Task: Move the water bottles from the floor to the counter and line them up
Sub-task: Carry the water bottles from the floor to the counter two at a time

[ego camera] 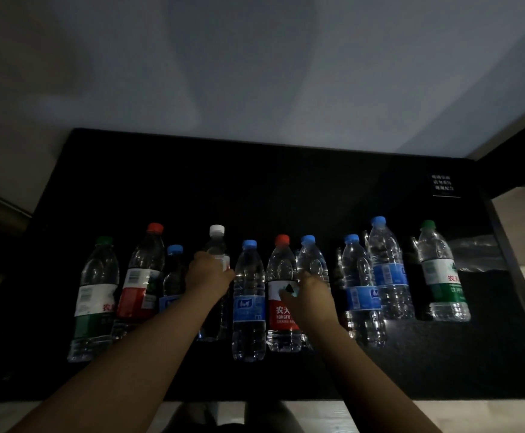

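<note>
Several water bottles stand upright in a rough row on the black counter [255,182]. My left hand [208,275] grips the white-capped bottle [218,242] around its upper body. My right hand [309,300] grips a blue-capped bottle [311,256], which stands just behind and to the right of the red-label bottle [281,273]. Between my hands stands a blue-label bottle [248,304]. A green-capped bottle [94,303] ends the row at the left, and another green-capped bottle [442,273] ends it at the right.
A pale wall rises behind the counter. A small white printed label [442,182] sits at the counter's back right. A crumpled clear plastic wrap [476,251] lies at the right edge. A pale floor strip [317,417] shows below the front edge.
</note>
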A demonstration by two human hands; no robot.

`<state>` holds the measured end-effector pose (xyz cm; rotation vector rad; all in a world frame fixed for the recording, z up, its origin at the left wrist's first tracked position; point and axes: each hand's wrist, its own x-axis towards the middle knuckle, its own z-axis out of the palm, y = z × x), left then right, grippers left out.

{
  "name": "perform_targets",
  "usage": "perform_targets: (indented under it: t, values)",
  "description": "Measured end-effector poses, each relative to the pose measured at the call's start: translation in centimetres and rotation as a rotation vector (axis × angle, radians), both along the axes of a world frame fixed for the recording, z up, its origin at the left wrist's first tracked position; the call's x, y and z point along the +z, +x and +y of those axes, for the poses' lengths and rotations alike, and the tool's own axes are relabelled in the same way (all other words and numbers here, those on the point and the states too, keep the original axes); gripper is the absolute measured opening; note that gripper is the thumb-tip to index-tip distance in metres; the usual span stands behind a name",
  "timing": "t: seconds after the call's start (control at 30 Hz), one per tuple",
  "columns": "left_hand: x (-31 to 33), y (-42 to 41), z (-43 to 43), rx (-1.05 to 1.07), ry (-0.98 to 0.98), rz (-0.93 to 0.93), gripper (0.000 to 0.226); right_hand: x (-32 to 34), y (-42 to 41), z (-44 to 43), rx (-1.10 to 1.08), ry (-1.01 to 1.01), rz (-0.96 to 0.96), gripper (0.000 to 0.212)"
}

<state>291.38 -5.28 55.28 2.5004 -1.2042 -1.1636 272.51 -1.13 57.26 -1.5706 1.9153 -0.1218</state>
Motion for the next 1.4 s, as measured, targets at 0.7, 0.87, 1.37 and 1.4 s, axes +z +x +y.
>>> perform_targets:
  t: [0.7,0.87,1.37,1.4]
  values:
    - [-0.8,-0.1,0.0,0.012,0.002,-0.056,0.066,-2.7,3.6,-1.5,-0.244,0.128,-0.045,0.035]
    - [-0.4,0.3,-0.4,0.000,0.017,-0.027,0.065,-2.5,3.2,-1.2,-0.239,0.092,-0.056,0.038]
    - [6.2,5.0,3.5,-0.020,-0.358,0.249,0.048,6.6,3.2,-1.4,-0.175,-0.206,-0.402,0.032]
    - [7.0,5.5,3.5,-0.018,-0.396,0.279,0.048,7.6,3.6,-1.7,-0.164,-0.229,-0.421,0.031]
